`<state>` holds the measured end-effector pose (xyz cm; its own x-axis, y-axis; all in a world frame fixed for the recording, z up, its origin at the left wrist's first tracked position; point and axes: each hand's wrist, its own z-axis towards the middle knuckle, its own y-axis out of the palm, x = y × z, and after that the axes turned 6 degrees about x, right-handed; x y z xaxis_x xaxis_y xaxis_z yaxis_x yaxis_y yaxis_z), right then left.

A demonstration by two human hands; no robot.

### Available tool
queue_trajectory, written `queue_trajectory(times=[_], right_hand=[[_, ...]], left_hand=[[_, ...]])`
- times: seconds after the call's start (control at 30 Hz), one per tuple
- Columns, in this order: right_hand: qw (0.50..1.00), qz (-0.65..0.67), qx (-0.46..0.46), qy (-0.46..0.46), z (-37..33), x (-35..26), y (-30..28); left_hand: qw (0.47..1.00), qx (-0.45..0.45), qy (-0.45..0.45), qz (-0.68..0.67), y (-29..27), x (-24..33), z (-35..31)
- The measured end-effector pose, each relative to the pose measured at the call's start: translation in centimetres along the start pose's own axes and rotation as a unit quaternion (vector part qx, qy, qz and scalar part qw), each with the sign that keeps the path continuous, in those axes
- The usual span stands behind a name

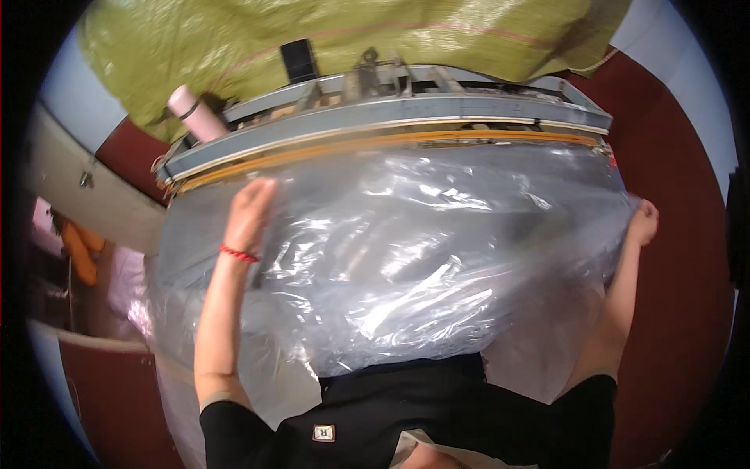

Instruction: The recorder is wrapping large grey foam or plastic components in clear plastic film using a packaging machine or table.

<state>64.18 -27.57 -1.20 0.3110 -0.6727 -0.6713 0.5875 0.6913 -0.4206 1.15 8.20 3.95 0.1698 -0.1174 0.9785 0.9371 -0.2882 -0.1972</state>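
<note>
A large clear plastic sheet (406, 250), shiny and wrinkled, spreads across the grey work surface in front of me and down to my waist. My left hand (251, 209), with a red bracelet at its wrist, is closed at the sheet's left part, its fingers curled together and slightly blurred. Out at the far right, my right hand (644, 223) pinches the sheet's edge, and folds run from there toward the middle. Beyond both hands lies a long grey metal bar (391, 111) with an orange strip (351, 147) along its near side.
A pink cylindrical bottle (195, 113) leans behind the bar's left end. Near it stands a dark flat rectangular object (299, 61). Yellow-green woven sheeting (437, 35) covers the back. On the left, a pale cabinet panel (94, 184) borders an opening with orange and pink items.
</note>
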Motion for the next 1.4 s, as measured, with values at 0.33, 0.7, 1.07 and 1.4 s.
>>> queue_trajectory(times=[0.33,0.7,1.07,1.4], right_hand=[[0.674,0.451,-0.458,-0.364,-21.8,-28.5,-10.1],[0.399,0.552,-0.725,-0.101,-34.2,-32.4,-13.1],[0.472,0.554,-0.681,0.084,-35.7,-31.8,-9.6],[0.906,0.308,-0.256,-0.141,-16.6,-11.8,4.7]], left_hand=[[0.994,-0.081,0.020,-0.074,4.7,5.4,-6.2],[0.900,-0.013,0.383,0.209,3.4,6.3,-7.9],[0.969,-0.123,0.214,0.021,6.7,1.9,-10.6],[0.873,-0.415,-0.256,-0.019,-8.8,-1.9,-13.9]])
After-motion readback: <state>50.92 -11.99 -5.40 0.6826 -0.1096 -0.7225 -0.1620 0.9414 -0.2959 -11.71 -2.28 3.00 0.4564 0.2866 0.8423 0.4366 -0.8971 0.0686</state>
